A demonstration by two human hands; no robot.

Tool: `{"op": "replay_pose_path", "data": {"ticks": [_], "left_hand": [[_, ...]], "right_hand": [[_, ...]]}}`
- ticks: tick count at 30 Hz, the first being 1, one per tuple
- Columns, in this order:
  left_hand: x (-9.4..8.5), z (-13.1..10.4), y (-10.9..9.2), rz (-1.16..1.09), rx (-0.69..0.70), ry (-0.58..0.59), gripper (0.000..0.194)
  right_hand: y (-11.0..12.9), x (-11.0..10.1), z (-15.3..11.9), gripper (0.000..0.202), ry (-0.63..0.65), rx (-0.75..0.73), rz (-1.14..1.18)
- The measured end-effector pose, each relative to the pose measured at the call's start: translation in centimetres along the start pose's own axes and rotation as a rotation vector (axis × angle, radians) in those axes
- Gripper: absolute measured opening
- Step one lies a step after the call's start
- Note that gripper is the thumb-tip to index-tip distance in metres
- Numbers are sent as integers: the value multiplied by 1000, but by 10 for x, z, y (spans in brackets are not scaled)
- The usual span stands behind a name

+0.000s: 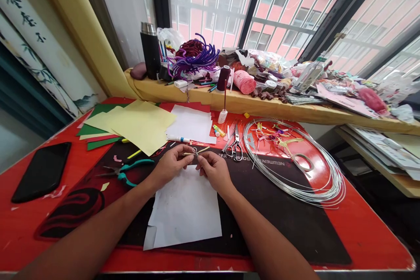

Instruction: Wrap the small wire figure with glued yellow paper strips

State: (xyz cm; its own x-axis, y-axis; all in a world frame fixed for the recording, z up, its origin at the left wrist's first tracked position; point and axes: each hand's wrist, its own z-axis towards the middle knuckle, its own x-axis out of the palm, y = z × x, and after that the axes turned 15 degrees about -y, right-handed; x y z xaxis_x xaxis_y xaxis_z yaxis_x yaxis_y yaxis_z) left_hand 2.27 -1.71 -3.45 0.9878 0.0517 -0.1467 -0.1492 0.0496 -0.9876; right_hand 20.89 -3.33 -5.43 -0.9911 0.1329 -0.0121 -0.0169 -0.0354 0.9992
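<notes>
Between my two hands, above a white paper sheet (190, 210), is a small twisted wire piece (196, 152) with a loop and thin yellowish strips sticking out to the sides. My left hand (170, 164) pinches its left part between thumb and fingers. From the other side, my right hand (213, 168) grips it with closed fingertips. Some of the piece is hidden by my fingers. Teal-handled pliers (127, 170) lie left of my left hand, and scissors (235, 145) with dark handles lie beyond my right hand.
A large coil of silvery wire (334, 194) covers the right of the dark mat (278, 223). Yellow paper sheets (141, 124) are stacked at the back left, near a black phone (42, 171). A small white glue bottle (222, 116) stands below the cluttered sill (272, 107).
</notes>
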Motion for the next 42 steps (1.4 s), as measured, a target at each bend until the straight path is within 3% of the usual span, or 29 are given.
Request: {"op": "replay_pose_path", "data": {"ticks": [24, 42], "left_hand": [[-6, 4, 4, -62, 31, -88, 37], [-1, 3, 12, -104, 45, -61, 37]], "right_hand": [[4, -1, 2, 32, -24, 83, 107], [7, -3, 2, 41, -31, 125, 121]]}}
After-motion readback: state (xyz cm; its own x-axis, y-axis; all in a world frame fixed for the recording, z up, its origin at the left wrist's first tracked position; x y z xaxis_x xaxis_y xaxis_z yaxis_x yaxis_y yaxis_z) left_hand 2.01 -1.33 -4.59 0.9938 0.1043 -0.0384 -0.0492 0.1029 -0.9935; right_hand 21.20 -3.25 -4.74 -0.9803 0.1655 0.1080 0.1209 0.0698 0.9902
